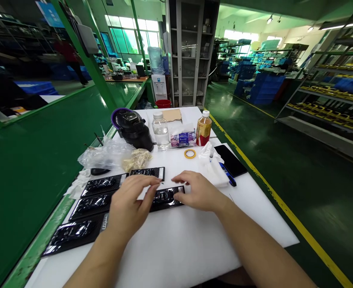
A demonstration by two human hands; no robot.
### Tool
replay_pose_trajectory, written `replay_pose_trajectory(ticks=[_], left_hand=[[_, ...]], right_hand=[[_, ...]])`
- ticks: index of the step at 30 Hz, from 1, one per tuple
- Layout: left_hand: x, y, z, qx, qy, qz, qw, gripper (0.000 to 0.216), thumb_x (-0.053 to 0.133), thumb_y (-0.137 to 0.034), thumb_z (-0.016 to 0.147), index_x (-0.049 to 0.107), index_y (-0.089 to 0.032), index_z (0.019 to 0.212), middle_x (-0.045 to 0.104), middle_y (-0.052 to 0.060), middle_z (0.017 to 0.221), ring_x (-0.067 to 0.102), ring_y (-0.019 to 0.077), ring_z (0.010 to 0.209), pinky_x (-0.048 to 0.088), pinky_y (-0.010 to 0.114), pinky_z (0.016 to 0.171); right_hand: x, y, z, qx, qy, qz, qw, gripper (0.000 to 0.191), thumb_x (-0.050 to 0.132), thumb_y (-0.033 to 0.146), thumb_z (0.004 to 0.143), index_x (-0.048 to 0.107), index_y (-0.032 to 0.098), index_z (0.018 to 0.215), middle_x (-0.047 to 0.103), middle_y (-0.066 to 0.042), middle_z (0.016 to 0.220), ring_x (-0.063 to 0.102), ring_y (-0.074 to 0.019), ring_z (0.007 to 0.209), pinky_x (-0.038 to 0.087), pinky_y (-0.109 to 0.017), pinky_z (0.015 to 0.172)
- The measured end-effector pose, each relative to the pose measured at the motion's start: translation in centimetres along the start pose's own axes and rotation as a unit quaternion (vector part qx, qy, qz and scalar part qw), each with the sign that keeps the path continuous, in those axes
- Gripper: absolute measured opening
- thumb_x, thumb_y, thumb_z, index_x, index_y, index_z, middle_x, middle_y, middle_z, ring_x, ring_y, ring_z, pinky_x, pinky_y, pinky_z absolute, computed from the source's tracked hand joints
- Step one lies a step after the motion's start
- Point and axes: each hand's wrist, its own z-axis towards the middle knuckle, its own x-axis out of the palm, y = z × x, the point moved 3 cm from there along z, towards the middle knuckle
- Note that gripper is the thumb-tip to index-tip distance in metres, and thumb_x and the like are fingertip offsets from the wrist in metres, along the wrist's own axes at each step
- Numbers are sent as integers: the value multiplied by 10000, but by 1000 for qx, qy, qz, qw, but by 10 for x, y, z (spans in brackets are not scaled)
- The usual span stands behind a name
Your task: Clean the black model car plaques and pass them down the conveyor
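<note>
My left hand point(133, 206) is closed in a pinch above the table, thumb and forefinger together. A tiny dark bit shows at its fingertips, too small to name. My right hand point(196, 192) is open, thumb apart from the curved fingers, its thumb over the end of a black panel point(166, 196) with a glossy raised shape. That panel lies flat between my hands, partly hidden by the left one. Behind it is another such panel point(146, 172) with a light label at its end. Several more panels point(71, 234) lie in a column to the left.
Plastic bags point(104, 154), a black jug point(133, 126), a clear bottle point(161, 132) and a drink bottle point(203, 130) stand toward the back. Yellow tape point(190, 153), white tissue point(214, 172), a blue cutter point(228, 175) and a black phone point(231, 160) lie at the right.
</note>
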Motion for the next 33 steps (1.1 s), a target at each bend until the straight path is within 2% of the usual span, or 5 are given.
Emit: replay_pose_trajectory(ticks=[3, 8, 16, 20, 33], left_hand=[[-18, 1, 1, -47, -28, 44, 998, 77, 561, -205, 936, 634, -231, 936, 732, 28, 986, 666, 192, 957, 502, 344, 887], [-39, -16, -34, -12, 48, 77, 996, 62, 573, -284, 924, 618, -261, 960, 706, 36, 1171, 610, 252, 1104, 433, 438, 985], [-22, -39, -121, -86, 51, 57, 993, 100, 592, -176, 891, 598, -266, 934, 716, 35, 1100, 583, 241, 1091, 444, 448, 974], [-20, -38, -123, -94, 55, 64, 992, 97, 596, -183, 894, 606, -264, 946, 717, 31, 1112, 569, 252, 1117, 453, 469, 962], [-12, -35, -118, -96, 86, 54, 990, 109, 596, -201, 900, 638, -280, 963, 714, 10, 1153, 555, 254, 1173, 470, 486, 972]], right_hand=[[7, 5, -7, -35, 56, -185, 980, 855, 784, 318, 704, 429, 140, 1461, 532, -158, 1383, 462, -310, 1278, 393, -432, 1057], [37, 28, -45, -34, 54, -342, 938, 541, 641, 234, 822, 536, 91, 1333, 646, -161, 1128, 553, -322, 1016, 468, -479, 904], [88, 27, -106, -79, -15, -225, 971, 614, 644, 354, 852, 459, 134, 1395, 585, -121, 1274, 495, -301, 1121, 378, -456, 1066], [91, 23, -111, -101, -32, -205, 973, 591, 629, 379, 870, 462, 169, 1397, 533, -119, 1352, 454, -299, 1224, 303, -455, 1141], [89, 28, -113, -87, -19, -231, 969, 504, 572, 328, 902, 484, 278, 1395, 511, -91, 1327, 452, -296, 1161, 384, -477, 1058]])
